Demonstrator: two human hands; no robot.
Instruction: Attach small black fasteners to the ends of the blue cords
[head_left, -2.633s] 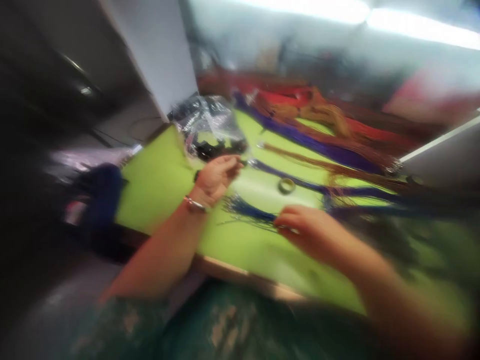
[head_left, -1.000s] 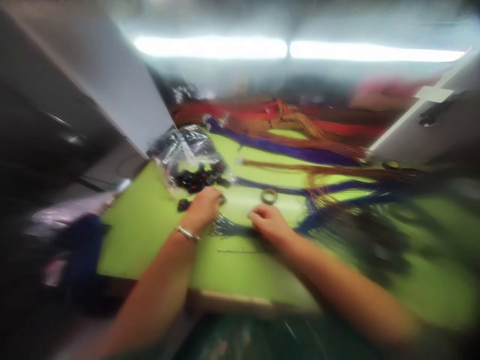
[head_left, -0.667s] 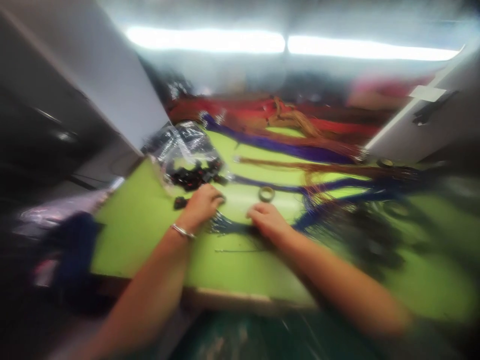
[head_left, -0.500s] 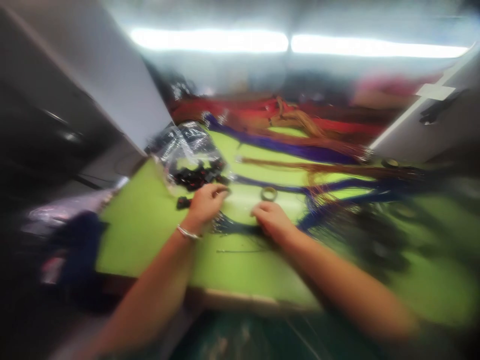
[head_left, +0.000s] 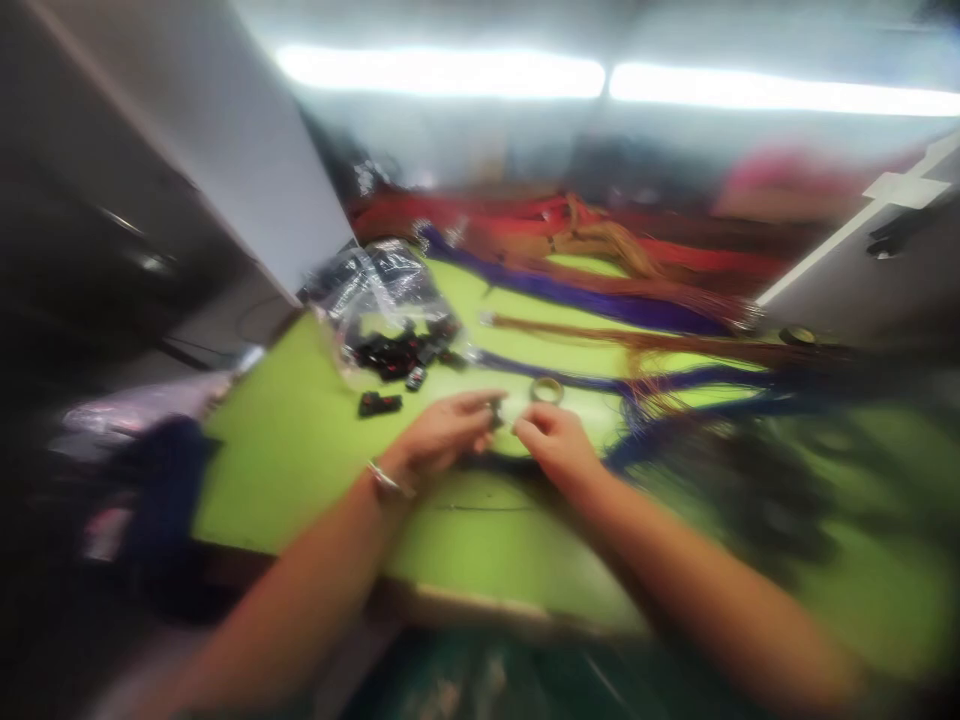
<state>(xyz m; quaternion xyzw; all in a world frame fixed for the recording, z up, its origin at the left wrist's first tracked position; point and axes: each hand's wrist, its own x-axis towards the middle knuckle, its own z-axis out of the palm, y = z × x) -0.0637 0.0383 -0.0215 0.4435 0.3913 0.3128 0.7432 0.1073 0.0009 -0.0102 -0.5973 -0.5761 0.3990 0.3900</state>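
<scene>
At the far left, a clear plastic wrapping (head_left: 150,405) lay beside a dark blue item (head_left: 169,500), both outside the tabletop (head_left: 262,480). The tabletop surface was yellow-green, with a lighter strip along its near edge. A pale upright panel (head_left: 292,180) bounded its rear left corner. Next, a transparent plastic bag (head_left: 397,275) rested on the surface, with black connectors (head_left: 394,355) clustered at its mouth; one loose connector (head_left: 380,403) lay nearer the front. Any markings were too blurred to read.

Of the two hands, the left hand (head_left: 446,435), with a bracelet (head_left: 390,480) at the wrist, pinched a small dark part (head_left: 495,412) at its fingertips, above the tabletop and facing the right hand (head_left: 561,440). The right thumb and forefinger were bent toward each other; whether they gripped anything could not be told. A single thin wire (head_left: 487,508) lay in front of both hands, and a tape roll (head_left: 535,390) just behind the right.

Farther right and back, purple wires (head_left: 600,298), brown wires (head_left: 570,330) and red wires (head_left: 697,255) extended sideways. Bright tube lights (head_left: 442,72) spanned the background. A white plate (head_left: 905,190) marked the right-hand panel (head_left: 911,265).
</scene>
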